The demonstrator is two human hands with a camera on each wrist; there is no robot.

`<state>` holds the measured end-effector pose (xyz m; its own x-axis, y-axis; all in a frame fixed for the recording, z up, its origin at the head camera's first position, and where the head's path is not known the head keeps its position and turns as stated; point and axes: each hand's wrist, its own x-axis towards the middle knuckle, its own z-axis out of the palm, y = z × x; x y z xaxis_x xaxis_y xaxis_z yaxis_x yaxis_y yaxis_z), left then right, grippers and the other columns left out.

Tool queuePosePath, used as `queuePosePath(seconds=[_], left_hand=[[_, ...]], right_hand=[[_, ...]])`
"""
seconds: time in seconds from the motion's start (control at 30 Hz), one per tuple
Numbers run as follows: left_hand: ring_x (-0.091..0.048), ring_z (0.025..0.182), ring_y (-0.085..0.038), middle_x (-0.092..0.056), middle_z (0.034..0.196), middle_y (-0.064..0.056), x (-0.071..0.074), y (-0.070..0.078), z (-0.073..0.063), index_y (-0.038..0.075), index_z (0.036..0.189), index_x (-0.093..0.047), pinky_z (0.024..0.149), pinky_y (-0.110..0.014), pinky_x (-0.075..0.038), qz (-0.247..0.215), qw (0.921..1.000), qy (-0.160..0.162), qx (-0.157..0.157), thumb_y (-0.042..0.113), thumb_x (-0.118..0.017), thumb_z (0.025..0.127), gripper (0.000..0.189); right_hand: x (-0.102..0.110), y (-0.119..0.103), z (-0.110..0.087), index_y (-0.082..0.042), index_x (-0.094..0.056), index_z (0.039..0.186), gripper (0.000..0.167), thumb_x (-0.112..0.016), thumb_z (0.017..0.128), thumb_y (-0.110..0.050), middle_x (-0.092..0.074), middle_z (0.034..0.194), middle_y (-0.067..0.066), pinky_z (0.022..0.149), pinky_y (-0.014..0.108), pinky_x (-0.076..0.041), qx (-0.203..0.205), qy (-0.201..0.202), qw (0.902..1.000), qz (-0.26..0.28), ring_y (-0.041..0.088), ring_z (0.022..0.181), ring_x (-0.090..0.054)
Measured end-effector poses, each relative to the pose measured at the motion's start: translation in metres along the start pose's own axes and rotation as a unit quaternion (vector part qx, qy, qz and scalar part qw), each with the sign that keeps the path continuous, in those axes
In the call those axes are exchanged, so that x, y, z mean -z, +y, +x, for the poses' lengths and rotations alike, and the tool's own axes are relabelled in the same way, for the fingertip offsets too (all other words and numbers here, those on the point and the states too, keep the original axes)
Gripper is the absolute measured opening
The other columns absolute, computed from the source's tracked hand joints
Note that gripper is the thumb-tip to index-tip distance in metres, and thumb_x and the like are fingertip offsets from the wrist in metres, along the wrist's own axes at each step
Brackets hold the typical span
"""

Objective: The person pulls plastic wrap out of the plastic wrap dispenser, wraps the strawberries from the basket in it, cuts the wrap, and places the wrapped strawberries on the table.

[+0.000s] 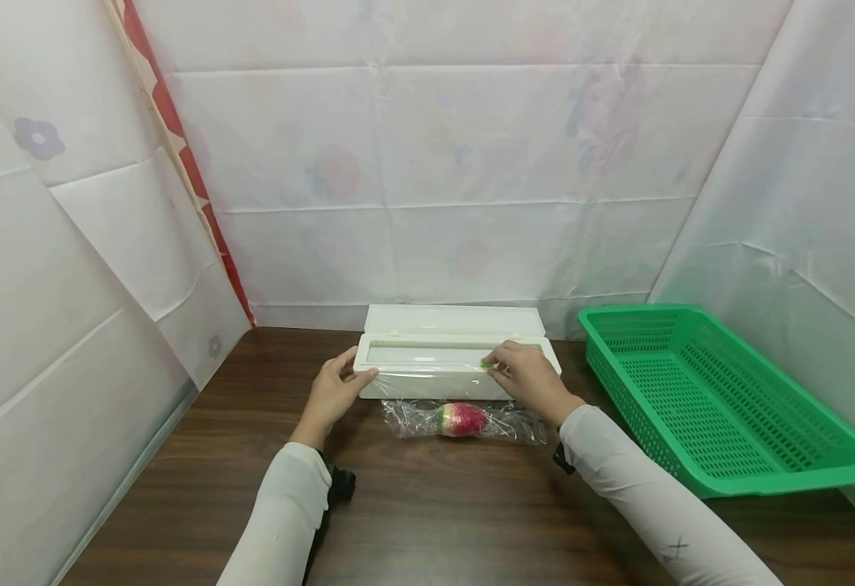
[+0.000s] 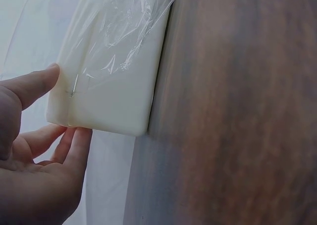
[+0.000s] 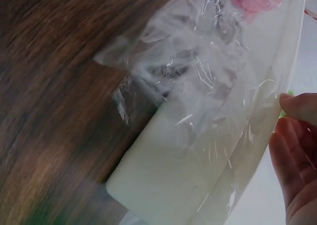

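A white cling film dispenser (image 1: 435, 386) lies lengthwise on the table, its lid (image 1: 453, 320) tipped back. My left hand (image 1: 331, 399) holds the dispenser's left end. In the left wrist view, its thumb (image 2: 42, 84) touches the top edge and its fingertips (image 2: 79, 138) press the end face. With thumb and fingers, my right hand (image 1: 530, 376) pinches a small green slider (image 1: 486, 364) along the top near the right end. Clear film (image 3: 213, 81) hangs down over the dispenser's front. Before it on the table is a red strawberry-like fruit (image 1: 464, 418) within the film.
A green plastic basket (image 1: 699, 439) with slotted sides stands on the right of the brown wooden table (image 1: 427, 521). White patterned sheeting (image 1: 457, 163) encloses the back and both sides. Dark straps (image 1: 341, 484) with cameras sit at the wrists.
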<state>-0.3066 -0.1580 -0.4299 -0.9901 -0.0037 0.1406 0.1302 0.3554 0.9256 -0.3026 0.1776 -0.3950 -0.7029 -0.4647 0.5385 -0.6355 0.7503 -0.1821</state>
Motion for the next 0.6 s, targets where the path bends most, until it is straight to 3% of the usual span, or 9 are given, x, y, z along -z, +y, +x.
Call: queuePosePath(seconds=[0.37, 0.6], left_hand=[[-0.051, 0.130, -0.034, -0.041, 0.139, -0.021, -0.0003, -0.0005, 0.0000, 0.003, 0.153, -0.040, 0.106, -0.041, -0.044, -0.003, 1.0000, -0.002, -0.002, 0.026, -0.072, 0.095, 0.070], [-0.050, 0.131, -0.034, -0.040, 0.141, -0.020, -0.0001, -0.0006, -0.0006, 0.004, 0.153, -0.039, 0.106, -0.041, -0.044, -0.002, 1.0000, -0.003, -0.002, 0.027, -0.072, 0.095, 0.070]], right_hand=[[-0.0007, -0.0004, 0.0012, -0.015, -0.076, 0.109, 0.026, -0.076, 0.087, 0.000, -0.072, 0.104, 0.000, 0.071, 0.035, -0.055, 0.042, -0.011, 0.9988, -0.024, 0.015, 0.083, -0.066], [-0.0021, 0.0025, 0.0023, -0.015, -0.074, 0.112, 0.030, -0.074, 0.087, 0.003, -0.071, 0.108, 0.000, 0.078, 0.039, -0.056, 0.066, -0.018, 0.9974, -0.022, 0.020, 0.097, -0.066]])
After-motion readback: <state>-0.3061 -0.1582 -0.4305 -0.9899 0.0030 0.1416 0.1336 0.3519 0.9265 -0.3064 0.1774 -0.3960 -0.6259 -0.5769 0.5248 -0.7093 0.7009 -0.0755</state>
